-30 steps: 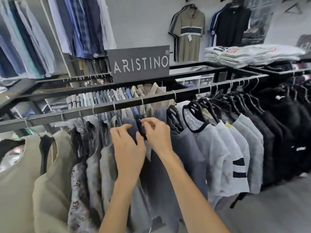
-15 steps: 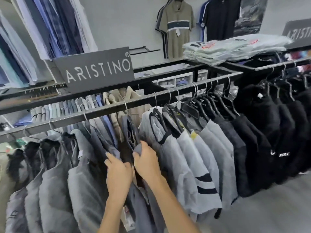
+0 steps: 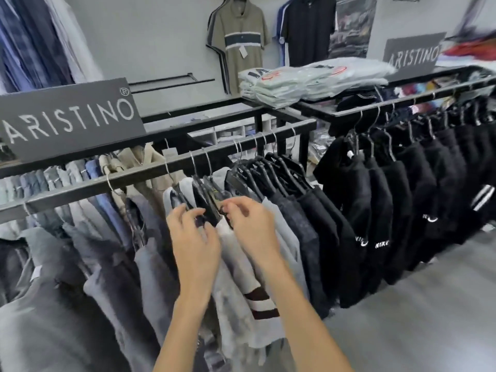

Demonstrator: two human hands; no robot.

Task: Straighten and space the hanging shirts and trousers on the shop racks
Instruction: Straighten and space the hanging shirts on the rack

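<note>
A black metal rail [image 3: 150, 171] carries a row of shirts on black hangers, grey ones to the left, dark ones to the right. My left hand [image 3: 194, 240] and my right hand [image 3: 252, 224] are both at the shoulders of the light grey shirts [image 3: 236, 253] in the middle. The left hand's fingers curl around a black hanger [image 3: 206, 208]. The right hand pinches the neck end of the hanger beside it. A light grey shirt with dark red stripes [image 3: 260, 302] hangs between my forearms.
Black Nike shirts [image 3: 381, 210] fill a second rail on the right. Folded shirts in plastic [image 3: 308, 81] lie on the upper shelf. Two ARISTINO signs [image 3: 67, 119] stand on the racks. Polo shirts [image 3: 239, 38] hang on the back wall. Grey floor lies at lower right.
My view and both hands have shifted right along the rail, from the blue-grey shirts to the light grey ones. The hands rose to the hanger shoulders.
</note>
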